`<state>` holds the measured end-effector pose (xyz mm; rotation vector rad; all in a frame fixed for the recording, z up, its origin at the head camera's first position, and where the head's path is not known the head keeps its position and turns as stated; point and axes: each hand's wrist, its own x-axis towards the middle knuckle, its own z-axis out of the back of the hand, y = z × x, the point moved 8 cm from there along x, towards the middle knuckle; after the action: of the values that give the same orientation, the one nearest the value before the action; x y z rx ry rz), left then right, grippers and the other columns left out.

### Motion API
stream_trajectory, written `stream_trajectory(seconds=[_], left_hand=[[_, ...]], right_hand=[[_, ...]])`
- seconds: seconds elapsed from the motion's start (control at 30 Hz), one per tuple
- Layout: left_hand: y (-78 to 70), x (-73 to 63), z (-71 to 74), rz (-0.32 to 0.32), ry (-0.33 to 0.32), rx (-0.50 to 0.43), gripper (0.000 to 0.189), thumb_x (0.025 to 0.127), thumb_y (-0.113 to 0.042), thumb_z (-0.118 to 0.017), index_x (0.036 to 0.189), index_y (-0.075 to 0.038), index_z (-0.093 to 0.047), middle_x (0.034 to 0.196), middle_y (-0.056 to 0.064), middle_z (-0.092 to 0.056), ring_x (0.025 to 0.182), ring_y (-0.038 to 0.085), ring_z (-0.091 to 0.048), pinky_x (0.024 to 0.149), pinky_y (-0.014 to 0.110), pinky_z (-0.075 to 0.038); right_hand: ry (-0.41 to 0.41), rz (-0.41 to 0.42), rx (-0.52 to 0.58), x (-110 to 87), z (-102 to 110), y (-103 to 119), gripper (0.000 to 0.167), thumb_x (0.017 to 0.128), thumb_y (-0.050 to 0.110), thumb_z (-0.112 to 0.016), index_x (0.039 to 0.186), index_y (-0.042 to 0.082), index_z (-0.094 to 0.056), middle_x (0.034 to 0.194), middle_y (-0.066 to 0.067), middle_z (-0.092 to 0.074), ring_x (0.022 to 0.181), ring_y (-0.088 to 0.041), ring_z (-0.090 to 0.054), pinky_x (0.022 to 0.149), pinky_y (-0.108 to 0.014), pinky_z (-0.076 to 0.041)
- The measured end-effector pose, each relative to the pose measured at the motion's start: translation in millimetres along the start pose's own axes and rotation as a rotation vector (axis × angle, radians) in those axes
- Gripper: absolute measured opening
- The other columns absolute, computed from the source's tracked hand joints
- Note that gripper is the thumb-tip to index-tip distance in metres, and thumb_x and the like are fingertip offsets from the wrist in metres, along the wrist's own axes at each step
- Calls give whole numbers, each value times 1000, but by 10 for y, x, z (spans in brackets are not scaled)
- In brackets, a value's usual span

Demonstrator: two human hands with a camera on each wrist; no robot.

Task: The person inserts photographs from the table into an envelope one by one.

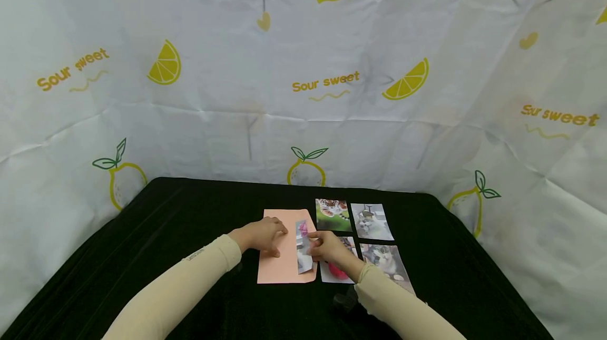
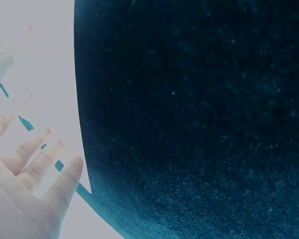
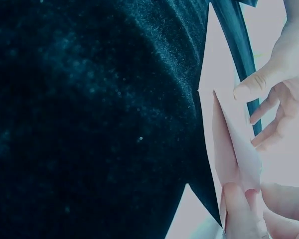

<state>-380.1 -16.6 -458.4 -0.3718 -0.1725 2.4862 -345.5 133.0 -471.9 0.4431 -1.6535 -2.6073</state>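
A peach paper envelope or folder [image 1: 280,274] lies flat in the head view. My left hand [image 1: 260,235] rests on its left part, fingers spread, holding nothing. With thumb and fingers, my right hand [image 1: 328,249] pinches the right edge of a photo [image 1: 303,261]. Only a narrow strip of that picture shows, pink above and grey below, over the envelope's right part. Whether the rest is folded or tucked inside, I cannot tell. In the right wrist view, my right fingers [image 3: 241,214] grip the raised paper edges from below, and my left hand [image 3: 274,84] is beyond them.
Right of the envelope lie a tiger photo [image 1: 332,216], a grey cat photo [image 1: 372,221], another cat photo [image 1: 386,261], and a pink-toned photo [image 1: 336,274] partly under my right hand. Black cloth [image 1: 199,213] covers the table; a lemon-print curtain [image 1: 213,134] surrounds it.
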Motion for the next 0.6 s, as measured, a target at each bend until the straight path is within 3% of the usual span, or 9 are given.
stream_trajectory(seconds=[0.17,0.6], left_hand=[[-1,-5,2,-1,-1,5,58,81,-38,-78,131,-16,-59,141,6,-51,133,25,-44,108,41,-41],[9,-9,6,8,-13,-11,58,80,-36,-79,131,-16,-59,141,7,-50,133,26,-43,108,40,-41]], right_hand=[[-2,12,-10,7,-2,2,38,90,-10,-58,128,-12,-54,89,-12,-62,71,-10,-56,64,-28,-58],[-42,14,35,20,-14,-18,30,84,-13,-64,113,-11,-60,88,-16,-63,72,-13,-61,68,-34,-60]])
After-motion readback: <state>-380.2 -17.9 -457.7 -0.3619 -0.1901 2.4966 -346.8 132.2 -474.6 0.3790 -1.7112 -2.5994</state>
